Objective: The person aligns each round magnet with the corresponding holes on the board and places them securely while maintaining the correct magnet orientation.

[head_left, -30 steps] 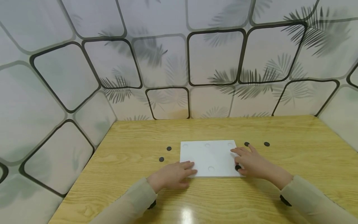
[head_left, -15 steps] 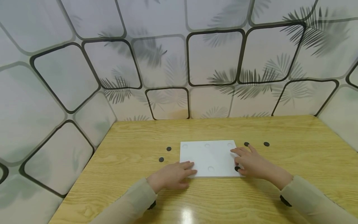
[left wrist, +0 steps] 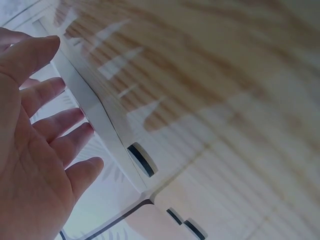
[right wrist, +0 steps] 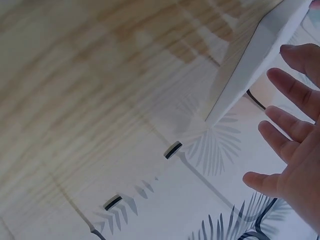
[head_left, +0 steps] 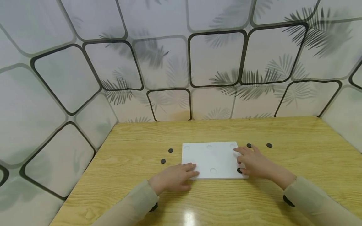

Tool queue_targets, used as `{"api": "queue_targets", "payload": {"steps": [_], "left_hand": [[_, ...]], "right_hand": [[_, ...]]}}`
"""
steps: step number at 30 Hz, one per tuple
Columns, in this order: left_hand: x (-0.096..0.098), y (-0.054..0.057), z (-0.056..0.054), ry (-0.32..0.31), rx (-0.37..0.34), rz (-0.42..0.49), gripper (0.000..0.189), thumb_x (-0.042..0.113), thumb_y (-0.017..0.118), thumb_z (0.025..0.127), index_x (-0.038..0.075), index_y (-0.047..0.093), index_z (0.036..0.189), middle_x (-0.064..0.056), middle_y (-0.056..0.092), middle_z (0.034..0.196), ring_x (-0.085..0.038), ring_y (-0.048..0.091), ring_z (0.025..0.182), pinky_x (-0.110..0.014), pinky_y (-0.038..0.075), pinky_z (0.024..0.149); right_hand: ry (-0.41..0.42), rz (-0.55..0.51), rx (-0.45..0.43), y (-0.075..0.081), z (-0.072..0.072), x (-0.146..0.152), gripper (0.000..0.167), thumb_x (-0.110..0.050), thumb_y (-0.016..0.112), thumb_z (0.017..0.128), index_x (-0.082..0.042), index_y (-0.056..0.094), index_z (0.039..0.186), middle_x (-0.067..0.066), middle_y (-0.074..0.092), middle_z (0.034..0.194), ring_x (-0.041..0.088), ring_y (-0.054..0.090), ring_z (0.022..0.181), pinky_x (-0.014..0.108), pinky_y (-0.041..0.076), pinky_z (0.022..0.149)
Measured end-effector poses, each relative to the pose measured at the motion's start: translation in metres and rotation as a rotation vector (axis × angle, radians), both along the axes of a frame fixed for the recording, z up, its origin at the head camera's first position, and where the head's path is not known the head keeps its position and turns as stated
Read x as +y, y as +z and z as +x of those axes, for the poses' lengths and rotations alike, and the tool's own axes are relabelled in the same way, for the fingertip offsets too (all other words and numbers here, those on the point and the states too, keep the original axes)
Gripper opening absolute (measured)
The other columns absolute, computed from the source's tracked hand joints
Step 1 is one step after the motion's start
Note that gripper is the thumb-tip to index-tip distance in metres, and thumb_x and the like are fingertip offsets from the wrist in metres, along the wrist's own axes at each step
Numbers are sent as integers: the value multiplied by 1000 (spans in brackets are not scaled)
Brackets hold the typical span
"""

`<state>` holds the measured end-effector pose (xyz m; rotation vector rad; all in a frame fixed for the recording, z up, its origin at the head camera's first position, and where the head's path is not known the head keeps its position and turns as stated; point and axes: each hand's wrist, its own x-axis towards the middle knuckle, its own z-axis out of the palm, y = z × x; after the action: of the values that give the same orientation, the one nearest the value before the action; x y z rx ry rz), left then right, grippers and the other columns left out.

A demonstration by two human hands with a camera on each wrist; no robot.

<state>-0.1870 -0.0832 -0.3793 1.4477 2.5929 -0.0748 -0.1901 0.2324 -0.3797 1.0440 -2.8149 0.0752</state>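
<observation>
A white rectangular board with shallow round recesses lies on the wooden table. My left hand rests on its front left corner, fingers extended and holding nothing. Over the board's right edge spreads my right hand, its thumb tip right beside a black disc at the front right corner. In the right wrist view, the fingers look relaxed and spread near the board's edge, and that disc is hidden. The left wrist view shows the left fingertips along the white board edge.
Two loose black discs lie left of the board, a farther disc and a nearer disc. Beyond my right hand lie another disc and a far right disc. A patterned wall covering borders the table.
The black disc by my right thumb has shifted very slightly toward the front and left. My right fingers have moved a little; the left hand stays put.
</observation>
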Motion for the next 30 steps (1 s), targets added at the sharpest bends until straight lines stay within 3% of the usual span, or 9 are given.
{"api": "queue_targets", "payload": {"steps": [11,30], "left_hand": [[0,-2,0,-2,-2,-6,52,33,54,88,15,40,134,-9,31,139,-19,27,127,-30,27,101],[-1,-2,-1,-7,13,-5,51,33,54,87,16,41,134,-9,32,139,-18,27,127,-30,28,100]], "right_hand": [[-6,-39,12,1,-6,4,16,-14,73,68,-16,58,74,20,50,116,39,46,105,68,27,82],[-142,-67,-60,-1,-23,24,13,-14,70,70,-17,59,77,21,50,117,40,41,109,69,21,84]]}}
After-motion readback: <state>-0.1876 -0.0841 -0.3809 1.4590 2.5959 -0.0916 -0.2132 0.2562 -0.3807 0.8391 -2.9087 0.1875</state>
